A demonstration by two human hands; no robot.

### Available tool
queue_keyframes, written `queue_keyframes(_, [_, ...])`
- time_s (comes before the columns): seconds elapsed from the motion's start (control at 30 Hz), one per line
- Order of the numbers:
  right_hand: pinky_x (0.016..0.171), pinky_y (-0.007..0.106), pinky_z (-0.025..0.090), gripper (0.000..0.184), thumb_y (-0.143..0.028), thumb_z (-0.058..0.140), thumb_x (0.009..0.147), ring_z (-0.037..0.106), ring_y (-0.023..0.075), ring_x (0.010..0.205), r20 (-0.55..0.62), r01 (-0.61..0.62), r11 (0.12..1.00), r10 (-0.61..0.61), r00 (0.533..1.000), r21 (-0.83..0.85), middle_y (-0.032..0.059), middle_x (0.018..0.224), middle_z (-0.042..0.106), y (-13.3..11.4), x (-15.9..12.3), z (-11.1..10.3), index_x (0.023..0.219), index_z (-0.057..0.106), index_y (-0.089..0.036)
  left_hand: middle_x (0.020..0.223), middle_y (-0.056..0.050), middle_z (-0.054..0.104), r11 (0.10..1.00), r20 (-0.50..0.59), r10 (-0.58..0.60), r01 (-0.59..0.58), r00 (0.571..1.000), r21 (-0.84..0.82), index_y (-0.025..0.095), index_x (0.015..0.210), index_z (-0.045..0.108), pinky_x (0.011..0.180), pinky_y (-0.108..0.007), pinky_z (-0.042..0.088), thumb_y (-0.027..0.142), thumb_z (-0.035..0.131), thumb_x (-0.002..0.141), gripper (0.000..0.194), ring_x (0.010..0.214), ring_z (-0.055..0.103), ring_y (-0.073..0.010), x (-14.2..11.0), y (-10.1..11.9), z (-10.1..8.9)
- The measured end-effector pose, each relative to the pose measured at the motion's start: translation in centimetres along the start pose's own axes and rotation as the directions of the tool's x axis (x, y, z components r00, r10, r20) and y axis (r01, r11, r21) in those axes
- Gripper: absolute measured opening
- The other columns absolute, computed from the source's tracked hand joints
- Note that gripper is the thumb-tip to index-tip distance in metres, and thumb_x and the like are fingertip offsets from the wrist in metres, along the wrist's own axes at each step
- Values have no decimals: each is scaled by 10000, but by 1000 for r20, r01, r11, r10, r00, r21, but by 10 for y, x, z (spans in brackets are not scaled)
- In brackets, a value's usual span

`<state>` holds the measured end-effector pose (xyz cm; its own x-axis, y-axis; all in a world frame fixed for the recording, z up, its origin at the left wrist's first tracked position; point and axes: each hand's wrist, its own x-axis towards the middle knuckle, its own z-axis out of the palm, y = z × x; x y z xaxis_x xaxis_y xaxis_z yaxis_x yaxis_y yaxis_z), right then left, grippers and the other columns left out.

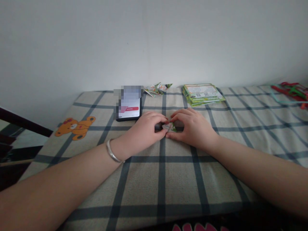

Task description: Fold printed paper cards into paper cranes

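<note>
A small piece of folded paper (169, 127), white with green printing, is held low over the checked tablecloth (141, 179). My left hand (150, 126) pinches its left side between thumb and fingers and wears a silver bangle (112, 151) at the wrist. From the other side, my right hand (192, 126) grips the same paper, with the thumb nearest me and the fingers beyond. Parts of the paper are hidden behind the fingertips. Just past the hands lie several folded paper pieces (157, 89) with pointed ends.
A phone (129, 110) with a lit screen lies behind my left hand. Toward the wall (154, 41) sits a stack of printed green-and-white sheets (203, 94). Red and green items (292, 89) are at the far right. A bear picture (76, 127) marks the cloth's left side.
</note>
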<state>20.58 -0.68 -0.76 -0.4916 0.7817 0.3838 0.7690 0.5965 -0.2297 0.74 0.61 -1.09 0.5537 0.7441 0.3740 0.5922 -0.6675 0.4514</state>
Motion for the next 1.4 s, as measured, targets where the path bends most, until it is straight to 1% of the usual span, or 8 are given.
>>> queue_keyframes(0.17, [948, 441, 442, 393, -477, 770, 720, 601, 277, 1037, -25, 9, 999, -8, 1000, 39, 105, 1080, 691, 3, 0, 3, 956, 676, -177, 971, -35, 700, 995, -5, -65, 64, 998, -74, 175, 922, 671, 916, -399, 488, 172, 689, 768, 155, 973, 627, -205, -2, 3, -3])
queue_keyframes(0.33, [975, 473, 416, 259, -431, 770, 732, 549, 289, 1107, -61, 119, 990, -115, 992, 77, 111, 1187, 643, 6, 0, 4, 819, 680, -205, 864, 5, 666, 980, 10, -108, 108, 994, -169, 200, 903, 634, 785, -333, 511, 211, 637, 828, 76, 833, 630, -160, -5, 6, -2])
queue_keyframes(0.43, [953, 432, 429, 198, -368, 748, 764, 573, 249, 1047, -76, 159, 976, -149, 986, 150, 89, 1106, 676, 6, 1, 4, 821, 660, -201, 824, 18, 659, 952, 18, -130, 130, 991, -276, 190, 880, 608, 731, -283, 520, 203, 621, 841, 43, 766, 628, -128, -6, 7, -3])
queue_keyframes(0.63, [636, 267, 440, 99, -250, 671, 796, 565, 136, 677, -54, -27, 936, 49, 997, 352, 6, 760, 651, 3, 0, 7, 849, 616, -186, 862, 9, 640, 936, -54, -111, 86, 992, -342, 176, 896, 577, 767, -274, 530, 154, 597, 841, 62, 813, 632, -116, -6, 3, -1])
queue_keyframes(0.87, [634, 264, 396, 109, -300, 668, 822, 554, 140, 680, -35, 4, 962, 6, 999, 274, 3, 703, 636, 4, 1, 5, 815, 667, -191, 851, 2, 604, 917, -81, -68, 30, 994, -397, 179, 869, 553, 796, -303, 538, 164, 587, 837, 50, 821, 622, -126, -6, 0, 2])
queue_keyframes(1.1, [681, 295, 384, 218, -282, 566, 903, 528, 172, 727, -23, 134, 987, -133, 991, 93, 17, 675, 588, 6, 1, 4, 706, 573, -189, 902, -1, 633, 963, -116, 26, -56, 993, -264, 182, 933, 605, 808, -271, 515, 136, 587, 857, 90, 852, 612, -117, -6, 5, -4])
queue_keyframes(1.2, [685, 307, 378, 219, -270, 521, 926, 520, 182, 731, -18, 199, 980, -199, 980, 24, 33, 701, 589, 3, 0, 1, 729, 573, -188, 840, 8, 643, 984, -109, 112, -125, 988, -130, 188, 878, 638, 766, -268, 484, 211, 623, 879, 27, 819, 603, -125, -6, 5, -8])
queue_keyframes(1.4, [654, 318, 363, 250, -282, 507, 939, 517, 186, 710, -8, 254, 967, -255, 967, -32, 38, 693, 594, 2, 1, -1, 723, 589, -186, 784, -6, 639, 982, -93, 188, -188, 978, 12, 169, 768, 609, 737, -293, 455, 242, 610, 895, 147, 792, 588, -146, -7, 6, -8])
